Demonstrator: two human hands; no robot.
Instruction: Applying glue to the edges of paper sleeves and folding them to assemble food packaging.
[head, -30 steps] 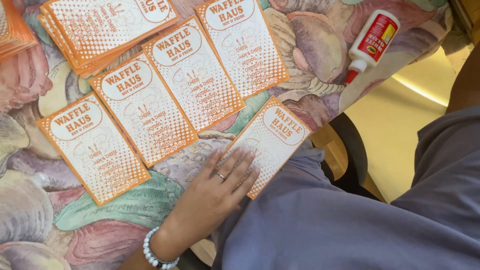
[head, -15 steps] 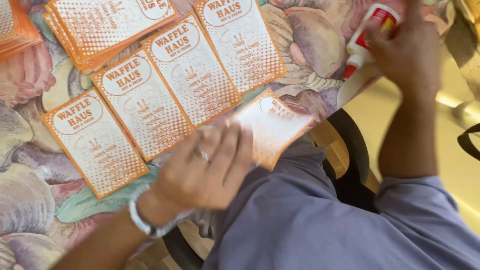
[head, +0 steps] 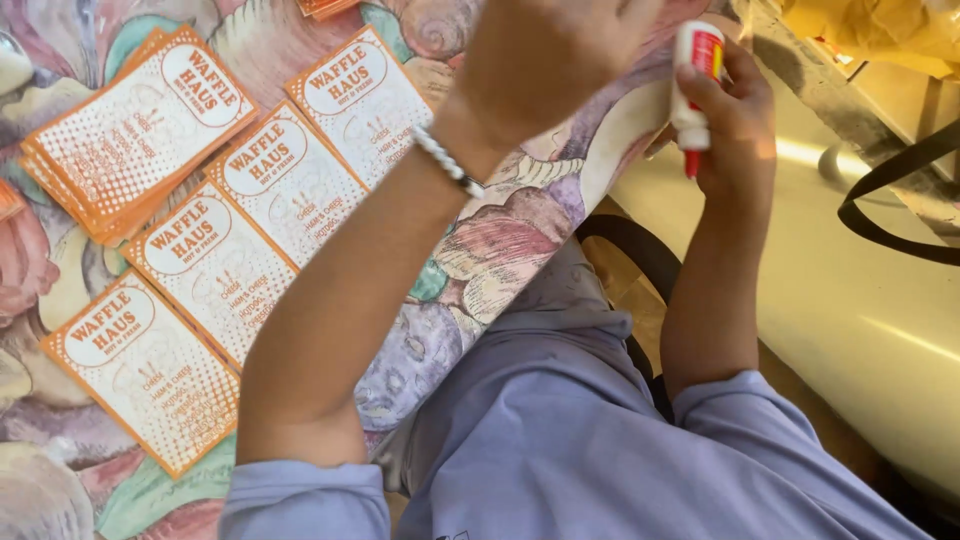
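My right hand (head: 738, 120) grips a small white glue bottle (head: 694, 75) with a red label, its red nozzle pointing down, just off the table's right edge. My left hand (head: 555, 50) is raised over the table at the top of the view and is blurred; what its fingers hold is hidden. A beaded bracelet (head: 447, 160) sits on that wrist. Under my left forearm, several orange-and-white printed cards (head: 290, 185) lie side by side in a diagonal row on the shell-patterned tablecloth (head: 500, 240).
A stack of the same cards (head: 130, 140) lies at the left, and more orange card edges (head: 320, 8) show at the top. My lap in lilac fabric (head: 580, 430) fills the bottom. A dark chair edge (head: 640, 260) and pale floor (head: 860, 300) lie to the right.
My left hand lifted off the table, taking up the near card, and rose to the top of the view. My right hand picked the glue bottle off the table and turned its nozzle downward.
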